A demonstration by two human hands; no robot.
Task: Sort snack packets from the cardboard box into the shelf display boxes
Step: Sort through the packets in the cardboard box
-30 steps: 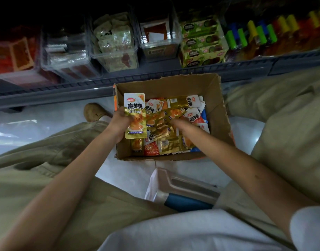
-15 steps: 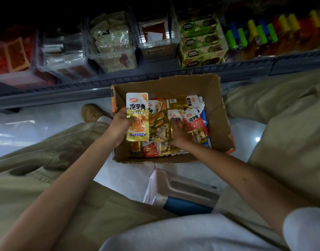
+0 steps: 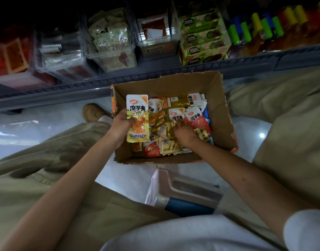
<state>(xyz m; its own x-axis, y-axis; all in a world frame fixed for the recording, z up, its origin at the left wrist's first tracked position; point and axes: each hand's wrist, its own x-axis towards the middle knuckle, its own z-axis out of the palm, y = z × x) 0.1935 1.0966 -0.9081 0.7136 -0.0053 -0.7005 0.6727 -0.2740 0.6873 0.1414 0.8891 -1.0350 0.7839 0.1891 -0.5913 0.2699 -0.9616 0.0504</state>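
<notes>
Picking is judged under way: a yellow packet is gripped by the left hand over the cardboard box, while the right hand is curled onto a second packet inside, grip unclear, which must next be pinched free.

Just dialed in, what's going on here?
A person sits facing a shelf with a cardboard box of snack packets on the floor. The left hand holds a yellow packet upright over the box's left edge. The right hand reaches among the packets inside; whether it grips one is unclear.
</notes>
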